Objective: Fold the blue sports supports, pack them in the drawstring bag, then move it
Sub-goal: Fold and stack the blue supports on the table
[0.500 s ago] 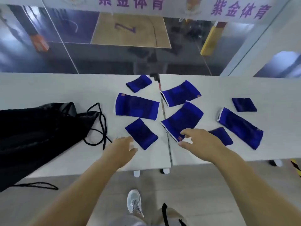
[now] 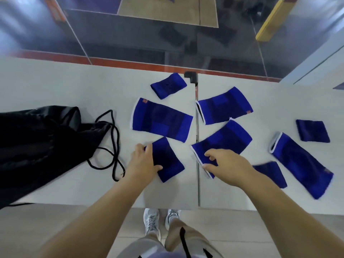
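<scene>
From the head camera, looking down on the pale grey table (image 2: pixel 55 90): the black fabric drawstring bag (image 2: pixel 37 146) lies slumped flat at the left, its black cord (image 2: pixel 113 146) looping loose on the tabletop beside it. What sits inside the bag cannot be told; its mouth is not clearly shown. None of the blue supports is in it that can be seen, as seven lie scattered across the table.

The left hand (image 2: pixel 143 162) is down on the small dark-blue knitted support (image 2: pixel 167 159) near the front edge, fingers curled over its left edge and thumb laid across its lower corner, pinching the cloth. The right hand (image 2: pixel 229 166) is on the long blue elastic sleeve with a white hem (image 2: pixel 223 144), just across the seam between the two table halves; index finger stretched onto the fabric, thumb hooked at the white hem, fingers partly spread, nipping that near end.

Beyond the left hand lies a wide blue sleeve with an orange tag (image 2: pixel 162 120), and behind it a small blue wristband (image 2: pixel 168 85) by the black clamp (image 2: pixel 190 76). Right of the seam sits another wide blue sleeve (image 2: pixel 225 106). Further right: a small dark-blue square band (image 2: pixel 312 131), a long blue sleeve with a grey-white cuff (image 2: pixel 301 164), and a small blurred blue piece (image 2: pixel 270 174) just beside the right wrist.

Below the table edge, grey trainers (image 2: pixel 152 222) stand on the tiled floor.
</scene>
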`<state>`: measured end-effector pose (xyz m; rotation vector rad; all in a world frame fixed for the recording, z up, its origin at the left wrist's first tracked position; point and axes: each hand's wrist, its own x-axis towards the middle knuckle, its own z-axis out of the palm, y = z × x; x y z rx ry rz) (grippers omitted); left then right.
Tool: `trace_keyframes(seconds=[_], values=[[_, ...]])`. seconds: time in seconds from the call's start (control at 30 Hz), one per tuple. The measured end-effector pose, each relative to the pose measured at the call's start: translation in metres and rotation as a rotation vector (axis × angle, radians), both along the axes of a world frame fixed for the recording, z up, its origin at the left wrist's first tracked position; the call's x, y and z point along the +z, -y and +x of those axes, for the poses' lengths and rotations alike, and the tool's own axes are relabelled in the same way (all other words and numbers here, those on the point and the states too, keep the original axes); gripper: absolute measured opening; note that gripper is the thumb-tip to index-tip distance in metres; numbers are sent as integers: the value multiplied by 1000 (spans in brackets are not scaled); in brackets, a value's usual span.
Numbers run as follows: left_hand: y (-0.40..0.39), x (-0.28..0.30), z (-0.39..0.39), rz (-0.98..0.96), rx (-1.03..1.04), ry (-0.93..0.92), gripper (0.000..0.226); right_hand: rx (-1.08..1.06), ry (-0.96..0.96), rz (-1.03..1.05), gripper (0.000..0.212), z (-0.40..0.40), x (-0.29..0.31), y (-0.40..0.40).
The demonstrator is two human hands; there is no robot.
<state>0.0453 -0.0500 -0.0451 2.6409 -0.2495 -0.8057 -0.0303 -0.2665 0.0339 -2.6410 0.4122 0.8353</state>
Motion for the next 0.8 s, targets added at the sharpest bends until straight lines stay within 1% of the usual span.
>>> trace_keyframes(seconds=[0.07,0.13,0.23,0.33,0.43,0.5,0.57,0.63,0.8], values=[[3,1,3,-15,95,-39,73,44,-12,8,45,10,-3,4],[5,2,4,-27,145,-81,70,78,-24,16,45,18,-3,7],[8,5,3,-63,168,-108,58,111,-21,21,47,29,-3,14],[9,6,3,-97,162,-93,44,128,-21,35,46,38,-5,20],[8,8,7,-232,254,-119,24,137,-6,62,42,44,-4,24],[6,13,12,-334,323,-129,27,145,2,79,39,49,-3,26],[4,20,20,-381,322,-115,27,147,-2,89,39,54,-2,28],[2,29,30,-415,301,-96,23,156,-19,92,40,62,-2,28],[-7,57,71,-558,301,-85,34,151,-15,107,43,90,-3,23]])
